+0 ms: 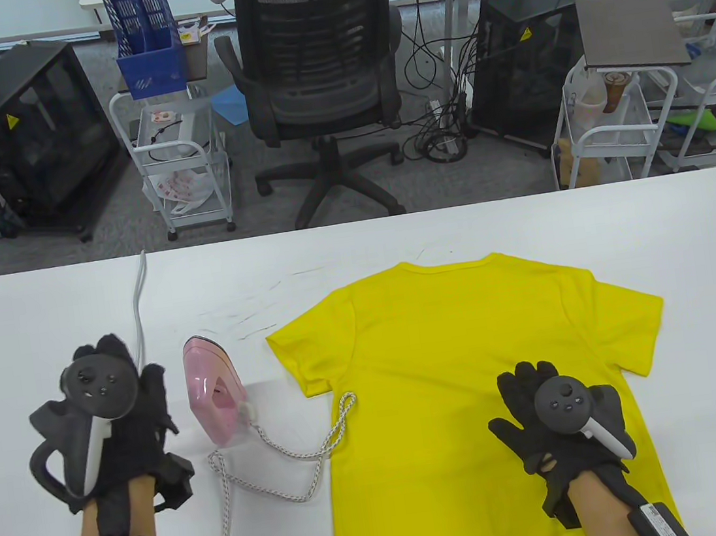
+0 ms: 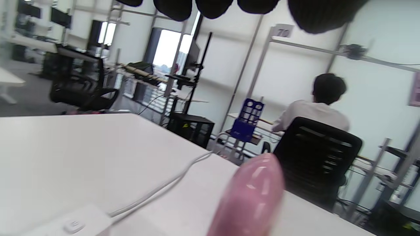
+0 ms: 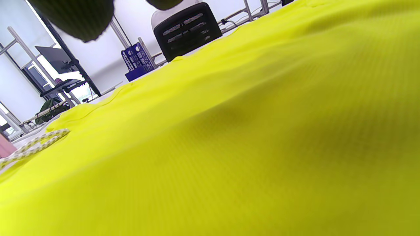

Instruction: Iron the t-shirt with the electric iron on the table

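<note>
A yellow t-shirt (image 1: 453, 387) lies flat on the white table (image 1: 690, 237), neck away from me; it fills the right wrist view (image 3: 262, 147). A pink electric iron (image 1: 214, 389) stands on the table left of the shirt, and its tip shows in the left wrist view (image 2: 252, 200). Its braided cord (image 1: 303, 453) loops over the shirt's left edge. My left hand (image 1: 120, 385) hovers open just left of the iron, holding nothing. My right hand (image 1: 535, 409) rests flat with fingers spread on the shirt's lower right part.
A white cable (image 1: 138, 297) runs from the far table edge toward my left hand, ending at a white plug block (image 2: 75, 224). Beyond the table stand a black office chair (image 1: 321, 88), carts and black cabinets. The table's far edge lies behind the shirt.
</note>
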The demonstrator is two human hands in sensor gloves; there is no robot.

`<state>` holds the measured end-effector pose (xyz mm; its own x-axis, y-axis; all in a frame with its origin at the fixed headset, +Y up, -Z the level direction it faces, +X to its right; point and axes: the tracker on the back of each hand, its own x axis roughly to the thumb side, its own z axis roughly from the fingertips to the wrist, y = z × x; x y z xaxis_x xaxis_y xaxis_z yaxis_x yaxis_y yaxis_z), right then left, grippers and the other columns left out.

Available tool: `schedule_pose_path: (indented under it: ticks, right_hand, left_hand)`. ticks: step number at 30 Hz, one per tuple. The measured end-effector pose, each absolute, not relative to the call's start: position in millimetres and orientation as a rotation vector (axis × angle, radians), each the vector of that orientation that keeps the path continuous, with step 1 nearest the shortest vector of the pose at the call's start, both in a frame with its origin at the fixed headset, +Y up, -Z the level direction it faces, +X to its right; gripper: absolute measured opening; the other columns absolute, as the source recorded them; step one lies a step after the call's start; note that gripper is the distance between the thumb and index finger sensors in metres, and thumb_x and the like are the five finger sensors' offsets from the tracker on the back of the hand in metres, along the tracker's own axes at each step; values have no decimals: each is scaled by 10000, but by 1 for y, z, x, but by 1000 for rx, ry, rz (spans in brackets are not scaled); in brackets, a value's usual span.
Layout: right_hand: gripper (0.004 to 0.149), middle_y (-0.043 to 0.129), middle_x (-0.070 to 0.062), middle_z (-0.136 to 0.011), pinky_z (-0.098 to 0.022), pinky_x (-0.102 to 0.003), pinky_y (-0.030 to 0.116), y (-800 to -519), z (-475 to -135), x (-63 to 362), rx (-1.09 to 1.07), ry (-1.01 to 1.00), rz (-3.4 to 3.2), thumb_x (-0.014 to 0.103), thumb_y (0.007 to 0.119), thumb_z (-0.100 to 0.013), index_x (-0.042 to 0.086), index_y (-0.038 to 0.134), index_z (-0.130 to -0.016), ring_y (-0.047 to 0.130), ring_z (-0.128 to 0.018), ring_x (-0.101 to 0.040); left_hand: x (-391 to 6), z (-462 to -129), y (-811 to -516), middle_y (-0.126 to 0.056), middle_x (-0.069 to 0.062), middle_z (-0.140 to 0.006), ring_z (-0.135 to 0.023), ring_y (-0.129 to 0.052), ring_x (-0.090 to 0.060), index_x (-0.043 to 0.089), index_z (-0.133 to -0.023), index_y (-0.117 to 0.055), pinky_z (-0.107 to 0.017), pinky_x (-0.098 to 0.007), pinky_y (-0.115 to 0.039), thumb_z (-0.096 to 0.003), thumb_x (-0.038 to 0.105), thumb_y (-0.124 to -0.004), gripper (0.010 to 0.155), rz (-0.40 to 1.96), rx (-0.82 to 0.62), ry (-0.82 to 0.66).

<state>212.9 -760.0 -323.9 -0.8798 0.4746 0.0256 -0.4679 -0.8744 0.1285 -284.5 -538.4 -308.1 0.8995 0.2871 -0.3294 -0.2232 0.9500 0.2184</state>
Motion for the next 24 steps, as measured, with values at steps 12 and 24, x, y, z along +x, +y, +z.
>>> schedule_pose_path:
  ticks: [12, 24]
  right_hand:
    - [629, 318, -46, -1108, -691, -569, 223, -751, -321, 217, -12, -21, 2686, 535, 654, -472, 300, 447, -1017, 155, -999, -293]
    - [617, 348, -36, -1104, -689, -538, 213, -752, -318, 199, 33, -93, 2763, 533, 646, -469, 294, 467, -1009, 175, -997, -279]
  left_hand:
    - [-121, -283, -606, -461, -7, -1168, -1154, -484, -326, 320, -1083, -429, -804, -567, -482, -459, 590, -660, 718, 188, 252, -130]
    - [-105, -307, -707, -329, 13, -1159, -1135, -282, -283, 322, -1068, -354, -787, -515, -349, -454, 575, -597, 708, 102, 131, -157]
